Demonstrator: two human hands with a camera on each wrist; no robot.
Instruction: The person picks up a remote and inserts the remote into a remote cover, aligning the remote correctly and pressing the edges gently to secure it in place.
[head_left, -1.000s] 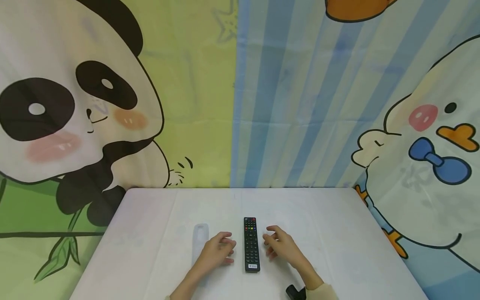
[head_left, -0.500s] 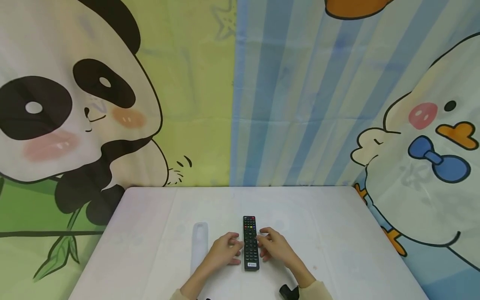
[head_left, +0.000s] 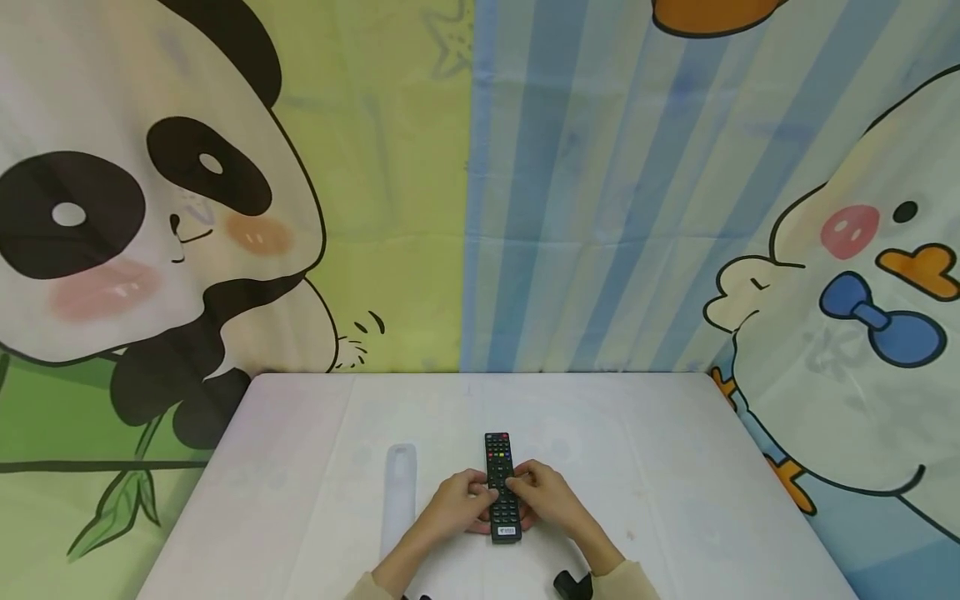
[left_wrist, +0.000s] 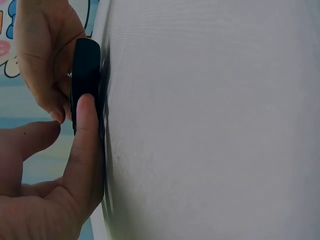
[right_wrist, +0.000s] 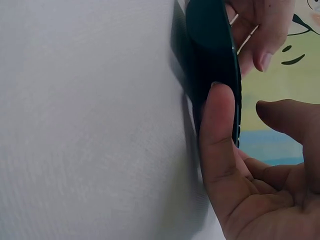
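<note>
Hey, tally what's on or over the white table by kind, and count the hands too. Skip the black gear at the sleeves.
Black remote control: 1
Long, pale, translucent strip: 1
Hands, both at the remote: 2, the left hand and the right hand
Total: 4

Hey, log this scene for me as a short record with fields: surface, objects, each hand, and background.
surface: white table
main object: black remote, button side up, red-button end toward the backdrop
left hand: fingers touch the remote's left edge, thumb apart in the left wrist view
right hand: fingers touch its right edge, thumb apart in the right wrist view
other object: translucent flat strip, left of the left hand
background: cartoon panda on the left, white bird on the right
</note>
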